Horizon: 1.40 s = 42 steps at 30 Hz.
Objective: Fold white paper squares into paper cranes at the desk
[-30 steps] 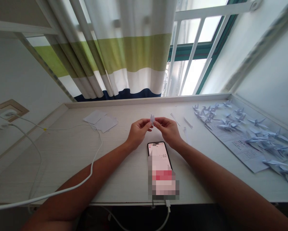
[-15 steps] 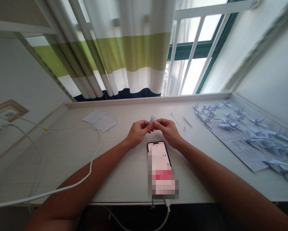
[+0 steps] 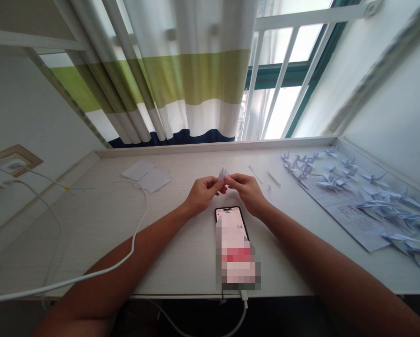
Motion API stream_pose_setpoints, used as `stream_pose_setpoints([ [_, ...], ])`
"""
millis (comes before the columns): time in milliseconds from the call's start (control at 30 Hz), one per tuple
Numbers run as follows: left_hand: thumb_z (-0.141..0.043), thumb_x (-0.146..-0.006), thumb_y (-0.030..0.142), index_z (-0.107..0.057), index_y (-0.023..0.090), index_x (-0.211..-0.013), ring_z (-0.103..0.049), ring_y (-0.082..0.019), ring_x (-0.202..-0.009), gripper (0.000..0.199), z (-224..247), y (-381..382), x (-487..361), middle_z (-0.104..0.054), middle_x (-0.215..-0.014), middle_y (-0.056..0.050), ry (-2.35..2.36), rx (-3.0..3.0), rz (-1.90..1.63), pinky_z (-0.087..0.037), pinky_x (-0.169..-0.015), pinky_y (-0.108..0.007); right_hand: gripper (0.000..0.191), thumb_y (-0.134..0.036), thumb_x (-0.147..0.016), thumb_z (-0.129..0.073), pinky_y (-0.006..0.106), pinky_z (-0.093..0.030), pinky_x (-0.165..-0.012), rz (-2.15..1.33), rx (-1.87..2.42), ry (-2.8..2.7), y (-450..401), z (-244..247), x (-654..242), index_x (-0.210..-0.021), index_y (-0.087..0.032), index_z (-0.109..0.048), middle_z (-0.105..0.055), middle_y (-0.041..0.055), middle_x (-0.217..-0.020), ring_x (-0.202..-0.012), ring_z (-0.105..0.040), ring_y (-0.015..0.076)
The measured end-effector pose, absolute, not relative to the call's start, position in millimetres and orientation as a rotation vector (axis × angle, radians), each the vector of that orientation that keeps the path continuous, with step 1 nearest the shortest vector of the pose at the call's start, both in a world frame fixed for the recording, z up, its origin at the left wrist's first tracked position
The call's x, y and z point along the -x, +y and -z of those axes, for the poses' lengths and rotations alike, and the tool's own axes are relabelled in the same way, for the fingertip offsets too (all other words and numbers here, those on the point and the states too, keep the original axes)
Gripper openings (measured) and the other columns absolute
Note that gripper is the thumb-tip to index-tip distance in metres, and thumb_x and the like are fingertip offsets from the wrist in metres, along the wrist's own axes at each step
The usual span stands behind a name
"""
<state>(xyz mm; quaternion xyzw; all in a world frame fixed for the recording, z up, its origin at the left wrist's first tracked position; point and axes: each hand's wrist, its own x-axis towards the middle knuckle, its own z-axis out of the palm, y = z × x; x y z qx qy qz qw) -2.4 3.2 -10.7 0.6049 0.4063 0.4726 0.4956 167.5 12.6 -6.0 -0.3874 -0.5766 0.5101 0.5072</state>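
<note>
A small folded piece of white paper [image 3: 223,173] is pinched between both hands above the middle of the desk. My left hand [image 3: 205,191] grips it from the left, thumb and fingers closed. From the right, my right hand [image 3: 244,185] holds its other side in a pinch. The fingers cover most of the lower folds, so its exact shape cannot be made out. Just below the hands lies a phone [image 3: 235,229] with a lit screen, partly blurred out, a white cable plugged into its lower end.
Loose white paper squares [image 3: 154,179] lie to the left. Thin paper strips [image 3: 274,179] are right of the hands. Several folded paper cranes [image 3: 332,179] crowd the right side, some on a printed sheet [image 3: 350,222]. A white charging cable [image 3: 134,243] crosses over my left forearm.
Both hands stay in nearly the same place, still pinching the folded paper. The fingers and paper have shifted only very slightly.
</note>
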Motion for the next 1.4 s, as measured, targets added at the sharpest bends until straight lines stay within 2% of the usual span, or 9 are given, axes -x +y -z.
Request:
stream_pose_setpoints([
  [267, -0.069, -0.085, 0.055, -0.072, 0.015, -0.079, -0.066, -0.017, -0.071, 0.04, 14, 3, 4, -0.074, -0.076, -0.008, 0.991, -1.547, -1.127, -0.05, -0.07, -0.03, 0.025, -0.039, -0.092, -0.065, 0.042, -0.054, -0.086, -0.479, 0.985, -1.711, 9, -4, -171, -0.109, -0.025, -0.076, -0.069, 0.0069, -0.098, -0.094, -0.065, 0.0229],
  [433, -0.068, -0.085, 0.057, -0.071, 0.015, -0.079, -0.068, -0.018, -0.072, 0.042, 13, 2, 4, -0.074, -0.076, -0.009, 0.983, -1.552, -1.12, -0.051, -0.071, -0.031, 0.027, -0.029, -0.095, -0.061, 0.045, -0.053, -0.088, -0.243, 0.963, -1.899, 10, 0, -173, -0.12, -0.026, -0.071, -0.069, 0.0088, -0.105, -0.102, -0.062, 0.0261],
  [533, -0.069, -0.084, 0.058, -0.072, 0.015, -0.078, -0.068, -0.018, -0.07, 0.043, 13, 2, 3, -0.074, -0.074, -0.009, 1.014, -1.525, -1.15, -0.052, -0.07, -0.031, 0.024, -0.027, -0.097, -0.059, 0.046, -0.052, -0.088, -0.136, 0.925, -1.933, 11, 0, -174, -0.117, -0.027, -0.072, -0.069, 0.0094, -0.107, -0.104, -0.061, 0.0272],
  [700, -0.072, -0.08, 0.061, -0.072, 0.015, -0.077, -0.069, -0.019, -0.067, 0.047, 12, 4, 3, -0.073, -0.071, -0.009, 1.024, -1.478, -1.157, -0.053, -0.068, -0.031, 0.016, -0.025, -0.099, -0.055, 0.043, -0.051, -0.088, -0.113, 0.828, -2.011, 6, -4, -173, -0.099, -0.025, -0.072, -0.073, 0.0079, -0.102, -0.101, -0.064, 0.0249],
  [800, -0.075, -0.077, 0.062, -0.072, 0.014, -0.078, -0.07, -0.019, -0.064, 0.047, 11, 5, 4, -0.073, -0.07, -0.009, 1.025, -1.411, -1.169, -0.052, -0.064, -0.031, 0.017, -0.022, -0.101, -0.052, 0.043, -0.05, -0.093, -0.139, 0.782, -2.097, 2, -5, -170, -0.101, -0.024, -0.069, -0.075, 0.0075, -0.106, -0.106, -0.066, 0.024],
  [933, -0.075, -0.08, 0.055, -0.072, 0.014, -0.084, -0.07, -0.019, -0.064, 0.041, 9, 5, 7, -0.074, -0.073, -0.008, 0.985, -1.342, -1.21, -0.052, -0.064, -0.031, 0.017, -0.02, -0.1, -0.053, 0.045, -0.05, -0.099, -0.127, 0.727, -2.158, 0, -5, -166, -0.106, -0.024, -0.068, -0.075, 0.0081, -0.116, -0.117, -0.066, 0.0241],
  [1100, -0.072, -0.084, 0.043, -0.075, 0.015, -0.092, -0.072, -0.021, -0.085, 0.029, 4, 5, 9, -0.077, -0.088, -0.01, 0.831, -1.238, -1.199, -0.055, -0.074, -0.032, 0.018, -0.019, -0.098, -0.057, 0.049, -0.048, -0.106, -0.181, 0.718, -2.116, 2, -4, -167, -0.109, -0.027, -0.07, -0.074, 0.0059, -0.122, -0.123, -0.065, 0.0242],
  [1200, -0.067, -0.087, 0.043, -0.076, 0.014, -0.091, -0.07, -0.021, -0.086, 0.03, 2, 4, 9, -0.076, -0.092, -0.01, 0.775, -1.149, -1.202, -0.056, -0.077, -0.034, 0.02, -0.019, -0.098, -0.057, 0.053, -0.042, -0.114, -0.182, 0.715, -2.124, 2, -4, -169, -0.11, -0.028, -0.07, -0.074, 0.0034, -0.123, -0.127, -0.063, 0.0234],
  [1400, -0.071, -0.086, 0.046, -0.076, 0.014, -0.092, -0.068, -0.016, -0.083, 0.033, 3, 5, 11, -0.075, -0.089, -0.008, 0.79, -1.14, -1.237, -0.056, -0.079, -0.031, 0.015, -0.018, -0.094, -0.062, 0.057, -0.036, -0.118, -0.121, 0.699, -2.163, 1, -3, -167, -0.102, -0.026, -0.072, -0.073, 0.0049, -0.127, -0.134, -0.057, 0.0253],
])
